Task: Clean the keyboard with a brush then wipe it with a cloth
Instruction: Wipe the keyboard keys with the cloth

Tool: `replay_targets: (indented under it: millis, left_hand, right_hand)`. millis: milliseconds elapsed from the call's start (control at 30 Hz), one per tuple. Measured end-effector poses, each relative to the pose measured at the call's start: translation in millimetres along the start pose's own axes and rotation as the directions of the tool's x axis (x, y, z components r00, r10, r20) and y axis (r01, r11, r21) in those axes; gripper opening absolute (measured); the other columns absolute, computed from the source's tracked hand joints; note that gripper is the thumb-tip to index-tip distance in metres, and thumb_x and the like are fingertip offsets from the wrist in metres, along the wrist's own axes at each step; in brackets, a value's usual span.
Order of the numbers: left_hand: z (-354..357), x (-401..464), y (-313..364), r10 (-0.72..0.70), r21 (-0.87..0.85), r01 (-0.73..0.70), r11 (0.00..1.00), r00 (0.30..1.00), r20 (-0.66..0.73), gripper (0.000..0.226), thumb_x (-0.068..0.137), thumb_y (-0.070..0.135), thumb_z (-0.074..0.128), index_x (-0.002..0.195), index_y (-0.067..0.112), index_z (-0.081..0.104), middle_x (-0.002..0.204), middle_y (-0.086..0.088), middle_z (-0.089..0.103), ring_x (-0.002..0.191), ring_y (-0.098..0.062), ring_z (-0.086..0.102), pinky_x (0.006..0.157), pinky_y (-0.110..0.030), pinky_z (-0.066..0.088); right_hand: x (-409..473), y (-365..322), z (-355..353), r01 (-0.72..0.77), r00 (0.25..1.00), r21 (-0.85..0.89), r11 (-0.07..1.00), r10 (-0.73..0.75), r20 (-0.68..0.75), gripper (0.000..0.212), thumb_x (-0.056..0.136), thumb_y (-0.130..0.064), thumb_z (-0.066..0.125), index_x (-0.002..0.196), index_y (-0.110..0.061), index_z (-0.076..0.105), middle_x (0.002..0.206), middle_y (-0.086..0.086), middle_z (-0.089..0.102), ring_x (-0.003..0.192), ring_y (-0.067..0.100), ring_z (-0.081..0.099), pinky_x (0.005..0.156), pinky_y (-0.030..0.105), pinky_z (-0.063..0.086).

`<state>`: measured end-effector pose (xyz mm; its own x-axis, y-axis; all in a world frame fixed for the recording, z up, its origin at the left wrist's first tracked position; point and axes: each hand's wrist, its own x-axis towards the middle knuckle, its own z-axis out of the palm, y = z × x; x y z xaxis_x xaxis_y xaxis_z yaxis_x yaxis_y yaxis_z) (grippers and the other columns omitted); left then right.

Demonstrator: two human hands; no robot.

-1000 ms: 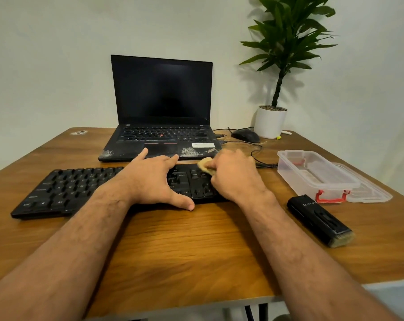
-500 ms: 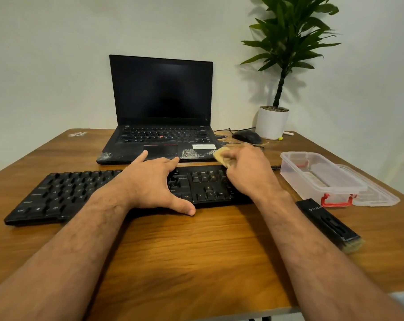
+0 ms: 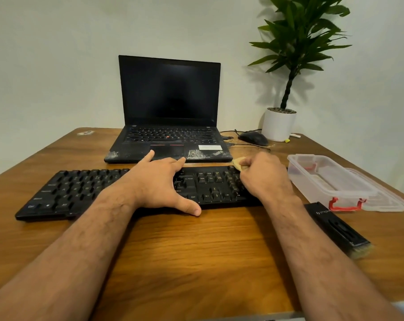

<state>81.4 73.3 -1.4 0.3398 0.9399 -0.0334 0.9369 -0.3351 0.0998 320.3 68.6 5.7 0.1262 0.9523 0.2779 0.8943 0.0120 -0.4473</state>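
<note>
A black keyboard (image 3: 80,191) lies across the wooden table (image 3: 196,251) in front of me. My left hand (image 3: 159,184) rests flat on its middle, fingers spread and thumb at the near edge. My right hand (image 3: 263,177) grips a small yellowish cloth (image 3: 238,162) and holds it against the far right corner of the keyboard; most of the cloth is hidden by my fingers. The black brush (image 3: 337,230), with pale bristles at its near end, lies on the table to the right of my right forearm.
An open black laptop (image 3: 171,117) stands just behind the keyboard. A clear plastic box with red clips (image 3: 328,181) and its lid sit at the right. A black mouse (image 3: 253,138), cables and a potted plant (image 3: 279,123) are at the back right.
My right hand has carried the cloth rightward along the far side of the keyboard to its right corner. My left hand has stayed in place on the keyboard.
</note>
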Motion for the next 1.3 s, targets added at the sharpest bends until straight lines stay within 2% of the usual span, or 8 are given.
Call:
replay_targets:
  millis: [167, 400, 500, 667, 833, 1000, 1167, 1300]
  left_hand:
    - [0.5, 0.5, -0.8, 0.009, -0.004, -0.009, 1.0, 1.0, 0.006, 0.155, 0.032, 0.108, 0.036, 0.159, 0.025, 0.009, 0.163, 0.006, 0.024, 0.15, -0.01, 0.02, 0.123, -0.047, -0.012]
    - [1.6, -1.5, -4.6, 0.05, -0.034, -0.05, 0.998, 0.999, -0.003, 0.144, 0.04, 0.104, 0.043, 0.159, 0.031, 0.007, 0.163, 0.007, 0.024, 0.149, -0.01, 0.022, 0.122, -0.047, -0.012]
    - [3.2, -3.0, -7.7, 0.059, -0.056, -0.059, 0.997, 0.998, -0.001, 0.144, 0.039, 0.104, 0.046, 0.158, 0.035, 0.003, 0.164, 0.007, 0.023, 0.149, -0.013, 0.022, 0.122, -0.047, -0.011]
    - [5.4, -1.9, -9.0, 0.046, -0.032, -0.047, 0.998, 0.998, -0.04, 0.144, 0.041, 0.102, 0.05, 0.159, 0.032, 0.005, 0.162, 0.006, 0.028, 0.148, -0.013, 0.026, 0.123, -0.045, -0.008]
    - [4.2, -0.8, -9.3, 0.046, -0.026, -0.046, 0.999, 0.999, -0.03, 0.151, 0.035, 0.105, 0.045, 0.159, 0.028, 0.007, 0.161, 0.005, 0.029, 0.148, -0.013, 0.026, 0.124, -0.045, -0.007]
    - [3.7, -1.0, -9.3, 0.037, -0.033, -0.038, 0.999, 0.999, -0.03, 0.156, 0.03, 0.106, 0.042, 0.16, 0.026, 0.008, 0.161, 0.005, 0.03, 0.147, -0.012, 0.027, 0.124, -0.045, -0.007]
    - [5.4, 1.7, -11.4, 0.042, -0.02, -0.043, 0.999, 0.999, -0.032, 0.155, 0.031, 0.107, 0.041, 0.159, 0.027, 0.008, 0.162, 0.004, 0.028, 0.148, -0.013, 0.025, 0.124, -0.047, -0.006]
    - [5.2, 2.5, -12.7, 0.036, -0.021, -0.037, 0.999, 0.999, -0.018, 0.156, 0.03, 0.107, 0.041, 0.159, 0.027, 0.008, 0.163, 0.004, 0.027, 0.149, -0.013, 0.024, 0.124, -0.047, -0.006]
  right_hand:
    - [-15.6, 5.1, -7.1, 0.023, 0.999, 0.096, 0.995, -0.025, 0.025, 0.029, 0.087, -0.014, 0.061, 0.101, -0.033, 0.078, 0.089, -0.012, 0.065, 0.074, 0.006, 0.061, 0.062, 0.025, 0.054]
    - [-23.0, 13.9, -12.5, 0.087, 0.995, 0.059, 0.994, -0.084, -0.061, 0.027, 0.091, -0.018, 0.062, 0.111, -0.029, 0.075, 0.126, 0.0, 0.057, 0.109, 0.015, 0.057, 0.097, 0.037, 0.053]
    - [-36.2, 5.8, -10.7, 0.272, 0.956, 0.045, 0.961, -0.275, 0.104, 0.03, 0.09, -0.017, 0.06, 0.107, -0.034, 0.076, 0.103, -0.012, 0.049, 0.102, 0.009, 0.049, 0.093, 0.029, 0.049]
    - [-29.4, 10.4, -15.1, 0.006, 0.999, -0.126, 0.992, -0.011, -0.043, 0.023, 0.093, -0.028, 0.06, 0.115, -0.024, 0.065, 0.116, 0.001, 0.05, 0.097, 0.015, 0.052, 0.088, 0.035, 0.051]
    - [-46.7, -1.3, -14.1, 0.336, 0.929, -0.086, 0.938, -0.316, 0.192, 0.01, 0.085, -0.017, 0.056, 0.081, -0.025, 0.052, 0.097, -0.008, 0.047, 0.094, 0.014, 0.053, 0.082, 0.031, 0.052]
    - [-29.6, 13.5, -16.0, -0.053, 0.998, -0.221, 0.974, 0.048, -0.028, 0.035, 0.09, -0.033, 0.063, 0.122, -0.021, 0.061, 0.125, 0.005, 0.05, 0.106, 0.023, 0.058, 0.088, 0.04, 0.054]
    - [-23.7, 9.7, -0.2, 0.238, 0.97, -0.01, 0.971, -0.238, -0.057, 0.021, 0.098, -0.02, 0.055, 0.113, -0.026, 0.067, 0.125, -0.004, 0.053, 0.115, 0.012, 0.049, 0.109, 0.039, 0.043]
    - [-6.2, 8.4, 8.9, 0.161, 0.985, -0.128, 0.979, -0.168, -0.047, 0.027, 0.1, -0.025, 0.055, 0.122, -0.029, 0.071, 0.128, 0.001, 0.059, 0.121, 0.019, 0.05, 0.109, 0.041, 0.042]
